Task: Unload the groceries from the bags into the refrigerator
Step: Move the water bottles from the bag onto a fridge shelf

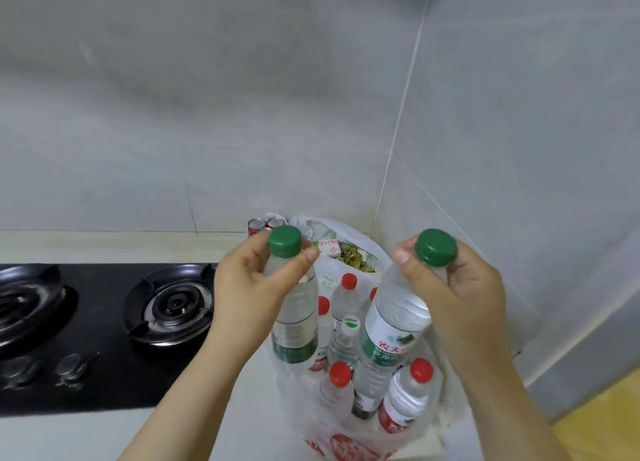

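Note:
My left hand [249,284] grips the neck of a clear water bottle with a green cap [294,318], held upright over a plastic bag. My right hand [460,287] grips the neck of a second green-capped water bottle [391,332], tilted slightly left. Below them a translucent white plastic bag [346,440] stands on the counter, holding several red-capped water bottles [408,395] and one white-capped bottle [346,339]. Behind it a second bag [360,253] holds packaged goods. The refrigerator is not in view.
A black gas stove [104,322] with two burners and knobs lies to the left of the bags. Red drink cans [266,223] stand against the grey tiled wall behind. The wall corner is close on the right. A yellow floor patch [602,422] shows at lower right.

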A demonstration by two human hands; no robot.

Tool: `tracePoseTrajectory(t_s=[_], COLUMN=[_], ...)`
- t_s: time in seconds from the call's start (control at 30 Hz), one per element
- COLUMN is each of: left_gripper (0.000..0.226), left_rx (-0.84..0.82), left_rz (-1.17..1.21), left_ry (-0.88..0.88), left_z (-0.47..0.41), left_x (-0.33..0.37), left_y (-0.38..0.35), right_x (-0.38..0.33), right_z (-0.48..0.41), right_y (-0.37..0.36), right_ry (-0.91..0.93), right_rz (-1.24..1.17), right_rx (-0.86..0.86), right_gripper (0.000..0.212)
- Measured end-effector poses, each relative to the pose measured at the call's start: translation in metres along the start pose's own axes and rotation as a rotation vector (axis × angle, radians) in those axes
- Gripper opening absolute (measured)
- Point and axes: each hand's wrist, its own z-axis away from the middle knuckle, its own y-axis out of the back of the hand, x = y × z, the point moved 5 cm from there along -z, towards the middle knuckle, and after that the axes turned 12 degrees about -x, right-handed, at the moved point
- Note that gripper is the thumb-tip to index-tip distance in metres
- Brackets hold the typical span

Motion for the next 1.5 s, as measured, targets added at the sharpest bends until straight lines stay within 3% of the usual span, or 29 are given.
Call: tracePoseTrajectory(t_s=[0.2, 0.5, 0.73, 0.9, 1.13, 1.5], left_gripper=[0.006, 0.008, 0.013, 0.010, 0.014, 0.022], left_rx=[0.043, 0.118, 0.201, 0.361, 0.590, 0.899], left_rz=[0.071, 0.066, -0.071, -0.180, -0.403, -0.608], left_ry=[-0.091, -0.194, -0.216, -0.245, -0.261, -0.289], left_z=[-0.019, -0.042, -0.033, -0.020, 0.008, 0.109], left_x=[0.052, 0.110, 0.140, 0.165, 0.196, 0.246], left_y=[0.020, 0.050, 0.085, 0.108, 0.130, 0.160], right_x=[-0.041, -0.094, -0.132, -0.149, -0.169, -0.231], right_z=[-0.027, -0.072, -0.096, -0.112, -0.126, -0.073], right_y=[-0.010, -0.047, -0.090, -0.125, -0.177, -0.256], right_ry=[0.101, 0.223, 0.286, 0.340, 0.387, 0.480], right_rz=[-0.075, -0.170, -0.322, -0.481, -0.679, -0.849], right_rx=[0.050, -0.034, -0.282, -0.516, -0.740, -1.053], right_gripper=[0.004, 0.015, 0.017, 0.005, 0.011, 0.019])
